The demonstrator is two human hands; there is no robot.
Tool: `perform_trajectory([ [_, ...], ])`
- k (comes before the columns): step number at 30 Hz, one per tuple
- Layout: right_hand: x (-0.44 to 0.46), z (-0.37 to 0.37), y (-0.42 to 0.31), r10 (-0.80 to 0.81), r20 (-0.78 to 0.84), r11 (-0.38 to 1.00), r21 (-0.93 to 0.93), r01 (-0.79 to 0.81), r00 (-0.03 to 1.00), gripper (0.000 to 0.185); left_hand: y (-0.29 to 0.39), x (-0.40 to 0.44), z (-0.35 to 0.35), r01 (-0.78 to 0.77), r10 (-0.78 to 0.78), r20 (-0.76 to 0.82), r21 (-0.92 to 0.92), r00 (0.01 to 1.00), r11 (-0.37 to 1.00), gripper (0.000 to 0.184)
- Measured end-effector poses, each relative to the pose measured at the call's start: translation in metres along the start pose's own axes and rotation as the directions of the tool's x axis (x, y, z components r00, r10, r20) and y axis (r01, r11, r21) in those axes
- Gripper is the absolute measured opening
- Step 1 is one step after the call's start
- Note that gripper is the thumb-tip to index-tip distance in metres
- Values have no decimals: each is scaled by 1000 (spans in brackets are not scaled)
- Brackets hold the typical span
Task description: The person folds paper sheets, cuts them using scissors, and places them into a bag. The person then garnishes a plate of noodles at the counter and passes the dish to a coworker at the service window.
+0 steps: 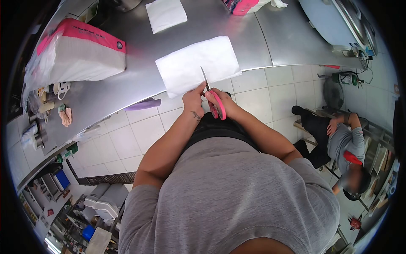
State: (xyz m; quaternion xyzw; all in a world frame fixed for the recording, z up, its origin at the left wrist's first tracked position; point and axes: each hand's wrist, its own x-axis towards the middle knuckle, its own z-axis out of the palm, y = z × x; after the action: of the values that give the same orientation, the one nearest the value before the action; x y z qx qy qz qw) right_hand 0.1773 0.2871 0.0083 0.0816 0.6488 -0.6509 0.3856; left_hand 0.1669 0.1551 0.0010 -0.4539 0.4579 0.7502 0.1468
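Pink-handled scissors (218,103) are in my right hand (223,98), with the fingers closed about the handles. Their metal blade points away from me over a white rectangular paper sheet (194,59), which may be a stack. That paper lies at the near edge of the steel counter, its near side overhanging. My left hand (194,100) is closed at the paper's near edge, thumb on top, right beside the scissors' pivot. Its lower fingers are hidden. Farther back on the counter lies a smaller white paper piece (166,15).
A large pink-and-white plastic-wrapped pack (86,55) stands on the counter (139,80) at left. Another pink pack (242,6) is at the far edge. A blue-grey bin-like container (327,21) is at upper right. A seated person (344,142) is at right.
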Motion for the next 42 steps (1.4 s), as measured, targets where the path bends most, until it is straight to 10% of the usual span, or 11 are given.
perform_trajectory([
  [36, 19, -2, -9, 18, -116, 1000, 22, -16, 993, 49, -5, 14, -12, 144, -158, 96, 137, 983, 980, 20],
  [39, 16, -7, -11, -17, -122, 1000, -17, 15, 992, 47, 5, -4, -32, 299, -347, 206, 230, 915, 926, 25],
  [42, -4, -14, -31, -35, -94, 993, -116, 24, 995, 42, 64, -58, -39, 10, -329, 380, 642, 864, 766, 30],
])
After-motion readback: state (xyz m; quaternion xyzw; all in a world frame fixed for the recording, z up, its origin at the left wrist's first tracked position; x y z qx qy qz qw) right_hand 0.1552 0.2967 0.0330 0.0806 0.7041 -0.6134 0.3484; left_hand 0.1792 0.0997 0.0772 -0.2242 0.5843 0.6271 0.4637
